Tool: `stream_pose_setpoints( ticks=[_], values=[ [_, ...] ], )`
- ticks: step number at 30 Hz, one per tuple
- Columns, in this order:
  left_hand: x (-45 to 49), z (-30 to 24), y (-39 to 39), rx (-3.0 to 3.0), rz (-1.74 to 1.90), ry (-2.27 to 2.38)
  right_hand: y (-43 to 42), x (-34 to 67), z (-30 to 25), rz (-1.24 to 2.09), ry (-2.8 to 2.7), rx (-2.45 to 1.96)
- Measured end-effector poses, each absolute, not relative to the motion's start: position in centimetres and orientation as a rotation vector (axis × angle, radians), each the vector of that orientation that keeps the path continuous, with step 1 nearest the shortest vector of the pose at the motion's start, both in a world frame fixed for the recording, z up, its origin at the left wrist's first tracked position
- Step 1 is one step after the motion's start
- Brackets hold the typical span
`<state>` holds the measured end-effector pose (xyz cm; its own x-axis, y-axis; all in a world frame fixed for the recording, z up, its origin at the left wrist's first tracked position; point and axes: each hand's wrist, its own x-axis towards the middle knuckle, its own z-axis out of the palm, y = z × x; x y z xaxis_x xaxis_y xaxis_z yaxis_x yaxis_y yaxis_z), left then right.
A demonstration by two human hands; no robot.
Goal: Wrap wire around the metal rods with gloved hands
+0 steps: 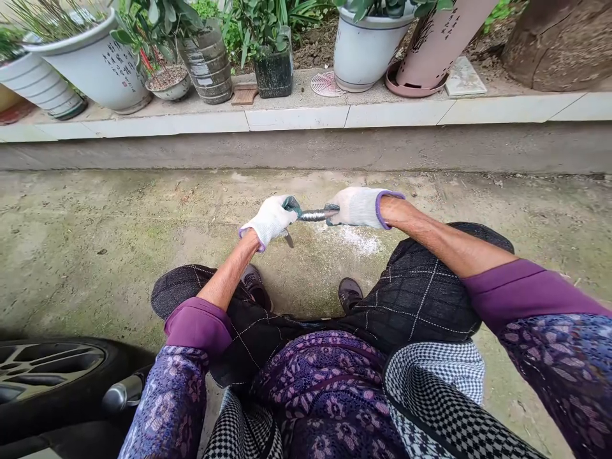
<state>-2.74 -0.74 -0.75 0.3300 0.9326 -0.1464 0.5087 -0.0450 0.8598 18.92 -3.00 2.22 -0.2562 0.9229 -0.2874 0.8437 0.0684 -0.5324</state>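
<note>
Both my hands wear white work gloves with green palms and purple cuffs. Between them, level above the concrete, is a short, shiny grey rod that looks ribbed or wound round. My left hand pinches its left end. The other end is in the fingers of my right hand, closed around it. A dark, flat, blade-like piece sticks out below my left hand; whether that hand holds it, I cannot tell. White powder or fine flakes lie scattered on the ground beneath my right hand.
A low tiled ledge runs across the front, bearing several potted plants, including a white pot and a pink planter. At lower left is a vehicle wheel with a metal pipe end. My shoes stand on mossy concrete.
</note>
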Motion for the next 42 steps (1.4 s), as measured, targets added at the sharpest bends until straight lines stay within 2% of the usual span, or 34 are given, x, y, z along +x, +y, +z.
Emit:
stream_pose_setpoints(
  ticks=[4,14,18,24,28,37,42],
  values=[
    [-2.7,-1.0,-0.5,1.364,0.815,1.338,-3.6,18.0,2.7,0.629,-2.581,-1.951],
    [-1.9,-0.2,-2.1,1.064,0.884,1.299,-3.0,18.1,3.2,0.572,-2.426,-1.975],
    [-1.9,-0.2,-2.4,1.035,0.871,1.228,-3.1,18.3,3.7,0.766,-2.231,-1.846],
    [-2.4,-0.6,-1.5,1.102,0.926,1.116,-3.7,18.5,3.5,1.464,-1.605,-1.745],
    [-2.6,-0.1,-1.3,1.125,0.971,1.048,-4.1,18.0,4.0,1.755,-1.389,-1.589],
    [-2.0,1.3,-1.1,1.029,1.075,1.031,-4.9,16.0,4.0,1.759,-1.163,-1.392],
    [-3.1,1.9,-1.2,1.054,1.279,1.278,-4.7,15.5,3.7,1.752,-1.14,-1.324]
  ],
)
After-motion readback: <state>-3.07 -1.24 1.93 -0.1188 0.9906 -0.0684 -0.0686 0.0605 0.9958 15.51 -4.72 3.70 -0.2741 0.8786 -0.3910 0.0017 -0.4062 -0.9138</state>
